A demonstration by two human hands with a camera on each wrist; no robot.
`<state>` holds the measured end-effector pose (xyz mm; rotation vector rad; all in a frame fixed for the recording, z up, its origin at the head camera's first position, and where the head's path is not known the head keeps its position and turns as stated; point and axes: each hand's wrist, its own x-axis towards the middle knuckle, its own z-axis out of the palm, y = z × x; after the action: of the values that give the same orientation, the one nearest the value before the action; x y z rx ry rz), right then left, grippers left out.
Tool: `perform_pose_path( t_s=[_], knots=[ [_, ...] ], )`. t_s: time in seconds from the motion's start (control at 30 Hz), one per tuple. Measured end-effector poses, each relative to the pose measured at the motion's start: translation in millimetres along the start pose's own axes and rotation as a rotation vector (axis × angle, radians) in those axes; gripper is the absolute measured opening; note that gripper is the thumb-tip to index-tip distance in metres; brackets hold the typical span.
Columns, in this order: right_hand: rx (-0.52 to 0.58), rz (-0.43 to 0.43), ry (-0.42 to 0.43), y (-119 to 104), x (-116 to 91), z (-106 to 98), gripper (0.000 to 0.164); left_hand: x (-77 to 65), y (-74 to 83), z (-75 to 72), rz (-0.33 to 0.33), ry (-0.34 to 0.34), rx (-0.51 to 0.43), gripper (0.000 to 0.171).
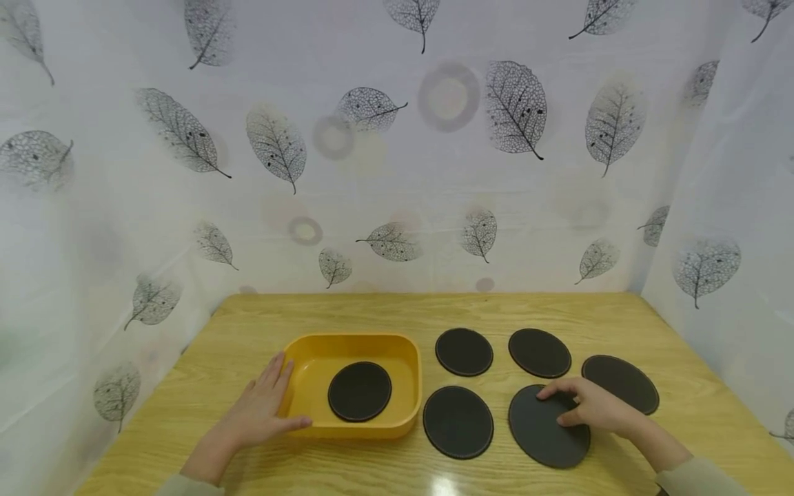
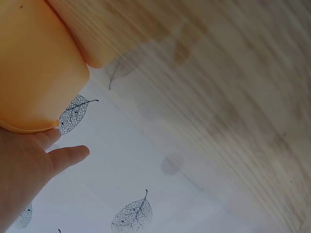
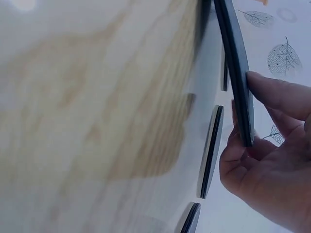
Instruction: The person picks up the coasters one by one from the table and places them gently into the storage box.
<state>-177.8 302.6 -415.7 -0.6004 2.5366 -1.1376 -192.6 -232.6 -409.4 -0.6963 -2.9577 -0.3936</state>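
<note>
My right hand (image 1: 589, 406) pinches a round black coaster (image 1: 546, 437) between thumb and fingers at its far right edge. In the right wrist view this coaster (image 3: 234, 63) is seen edge-on, tilted and raised off the table. My left hand (image 1: 257, 406) rests against the left side of a yellow plastic tray (image 1: 347, 431), its fingers straight along the rim and its thumb spread toward the front corner. One black coaster (image 1: 360, 390) lies flat inside the tray. The left wrist view shows the tray's outer wall (image 2: 43, 63) with the hand touching its rim.
Right of the tray, several more black coasters lie on the wooden table (image 1: 347, 468): one near the tray (image 1: 457, 421), two at the back, and one coaster (image 1: 620, 383) just beyond my right hand. A leaf-print curtain (image 1: 397, 172) encloses the table's back and sides.
</note>
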Motion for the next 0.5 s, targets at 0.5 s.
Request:
perform_pose_path(
  t_s=[0.5],
  knots=[
    [0.374, 0.070, -0.015, 4.0, -6.5, -4.7, 0.051, -0.3, 0.0, -0.7, 0.006, -0.003, -0.006, 0.099]
  ],
)
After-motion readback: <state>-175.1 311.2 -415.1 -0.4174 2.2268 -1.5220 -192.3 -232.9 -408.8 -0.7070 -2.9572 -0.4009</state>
